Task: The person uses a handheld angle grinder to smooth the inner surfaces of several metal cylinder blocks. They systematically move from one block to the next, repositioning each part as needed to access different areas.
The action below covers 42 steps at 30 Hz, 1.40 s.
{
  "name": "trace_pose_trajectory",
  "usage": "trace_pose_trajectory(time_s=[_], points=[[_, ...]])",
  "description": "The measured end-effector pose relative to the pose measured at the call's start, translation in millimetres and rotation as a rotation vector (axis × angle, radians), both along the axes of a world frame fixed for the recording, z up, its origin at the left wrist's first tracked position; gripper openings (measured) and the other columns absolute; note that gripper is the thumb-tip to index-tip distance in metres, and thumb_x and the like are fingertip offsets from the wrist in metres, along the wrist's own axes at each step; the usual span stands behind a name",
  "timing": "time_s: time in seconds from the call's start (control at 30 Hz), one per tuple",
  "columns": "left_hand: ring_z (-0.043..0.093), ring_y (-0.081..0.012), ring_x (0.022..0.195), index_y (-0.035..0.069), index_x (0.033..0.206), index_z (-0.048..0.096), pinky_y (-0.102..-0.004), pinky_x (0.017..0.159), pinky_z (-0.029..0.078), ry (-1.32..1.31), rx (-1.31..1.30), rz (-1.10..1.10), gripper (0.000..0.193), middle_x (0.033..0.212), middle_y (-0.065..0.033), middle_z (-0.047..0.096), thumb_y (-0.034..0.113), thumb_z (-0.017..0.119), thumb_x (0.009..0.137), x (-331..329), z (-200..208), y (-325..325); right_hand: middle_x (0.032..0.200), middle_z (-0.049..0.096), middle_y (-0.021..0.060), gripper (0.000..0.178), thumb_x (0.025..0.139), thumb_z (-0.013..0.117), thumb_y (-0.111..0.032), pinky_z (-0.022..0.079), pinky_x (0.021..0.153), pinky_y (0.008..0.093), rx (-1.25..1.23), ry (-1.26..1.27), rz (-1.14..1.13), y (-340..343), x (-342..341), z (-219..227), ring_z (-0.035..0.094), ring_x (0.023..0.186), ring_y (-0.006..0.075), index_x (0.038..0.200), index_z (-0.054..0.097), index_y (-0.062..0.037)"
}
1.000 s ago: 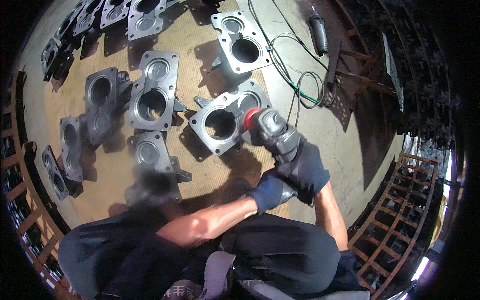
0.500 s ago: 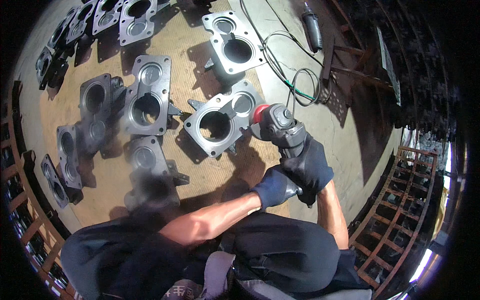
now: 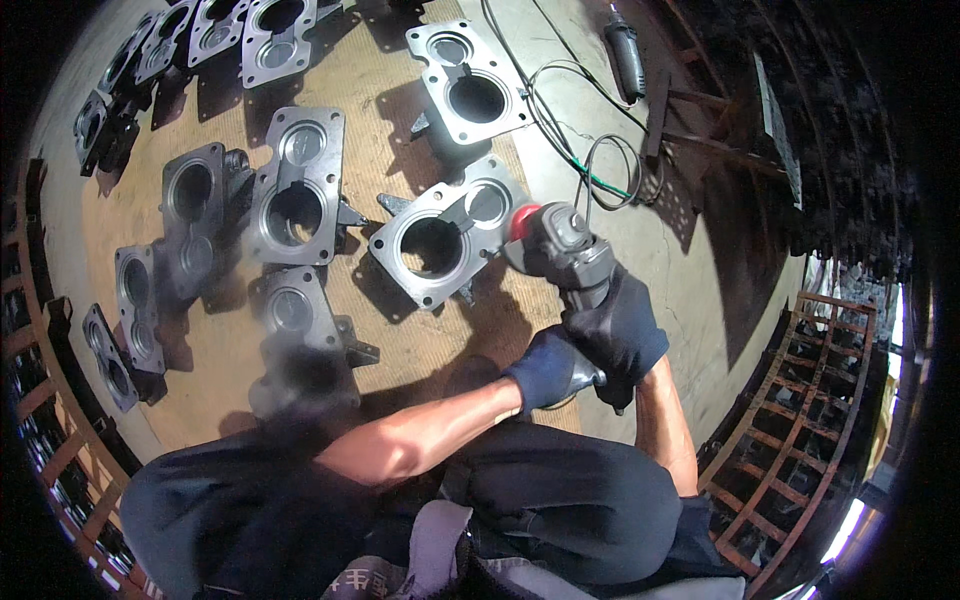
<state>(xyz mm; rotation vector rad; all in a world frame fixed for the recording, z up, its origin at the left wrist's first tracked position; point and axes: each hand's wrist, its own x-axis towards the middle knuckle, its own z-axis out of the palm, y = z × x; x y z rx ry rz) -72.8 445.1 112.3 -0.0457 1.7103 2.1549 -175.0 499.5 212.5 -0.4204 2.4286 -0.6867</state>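
Both my hands, in dark blue work gloves, are wrapped round an angle grinder point(image 3: 572, 250). My right hand point(image 3: 622, 325) grips its body behind the grey head. Lower down, my left hand point(image 3: 553, 372) closes round the rear of the handle. The grinder's red disc point(image 3: 522, 221) is at the right edge of a grey metal casting point(image 3: 398, 236), a flanged plate with one large and one small round opening. Whether disc and metal touch I cannot tell. A second casting point(image 3: 500, 108) stands just beyond, and another point(image 3: 265, 215) is to the left.
More castings point(image 3: 186, 200) stand on the brown cardboard sheet point(image 3: 365, 70) at the left and far left. Black cables point(image 3: 560, 68) run over the concrete floor near a second power tool point(image 3: 626, 62). Rusty metal grates point(image 3: 800, 430) flank me on both sides.
The grinder head has shifted very slightly up along the casting's edge. My grip is the same, and the castings keep their places apart from a slight shift of the view.
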Motion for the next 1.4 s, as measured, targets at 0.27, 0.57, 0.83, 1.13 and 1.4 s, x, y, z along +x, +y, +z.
trace_pose_trajectory(time_s=[0.27, 0.57, 0.83, 1.13, 1.4], points=[[0.064, -0.0190, 0.105, 0.004, 0.106, 0.067, -0.0362, 0.090, 0.052, -0.819, 1.544, 0.428, 0.028, 0.101, -0.0080, 0.070, 0.017, 0.075, 0.083, 57, -9, 26, 0.101, 0.070, 0.0213, 0.066, 0.060, 0.084, -0.029, 0.055, 0.084, 0.0386, 0.111, -0.208, 0.170, -18, 30, 16, 0.069, 0.095, 0.0363, 0.116, 0.061, -0.0021], [0.063, -0.0208, 0.108, 0.004, 0.112, 0.067, -0.0349, 0.095, 0.049, 0.028, 0.046, 0.033, 0.032, 0.111, -0.0107, 0.070, 0.016, 0.074, 0.083, 2, 7, 4, 0.099, 0.071, 0.0184, 0.061, 0.062, 0.083, -0.025, 0.056, 0.082, 0.0372, 0.068, 0.011, 0.038, -6, 3, 9, 0.071, 0.094, 0.0305, 0.115, 0.062, -0.0021], [0.056, -0.0170, 0.117, -0.001, 0.130, 0.051, -0.0337, 0.102, 0.046, -0.152, 0.825, 0.332, 0.044, 0.128, -0.0089, 0.058, 0.005, 0.065, 0.090, 45, -21, 42, 0.099, 0.072, 0.0181, 0.061, 0.061, 0.082, -0.024, 0.056, 0.084, 0.0367, 0.130, -0.056, 0.225, -19, 24, 15, 0.071, 0.096, 0.0304, 0.115, 0.063, -0.0034], [0.057, -0.0189, 0.115, 0.000, 0.123, 0.058, -0.0354, 0.102, 0.045, 0.051, 0.142, 0.104, 0.043, 0.125, -0.0119, 0.063, 0.007, 0.074, 0.084, 1, -10, 24, 0.098, 0.072, 0.0188, 0.061, 0.062, 0.082, -0.022, 0.056, 0.083, 0.0371, 0.076, 0.048, 0.088, -6, 5, 12, 0.071, 0.095, 0.0304, 0.116, 0.062, -0.0023], [0.061, -0.0174, 0.107, 0.003, 0.115, 0.064, -0.0343, 0.094, 0.050, -0.065, 0.469, 0.322, 0.037, 0.111, -0.0076, 0.067, 0.006, 0.077, 0.080, 30, -16, 50, 0.100, 0.071, 0.0203, 0.067, 0.058, 0.085, -0.027, 0.057, 0.083, 0.0380, 0.122, -0.038, 0.118, 2, 16, 8, 0.070, 0.095, 0.0348, 0.116, 0.062, -0.0029]])
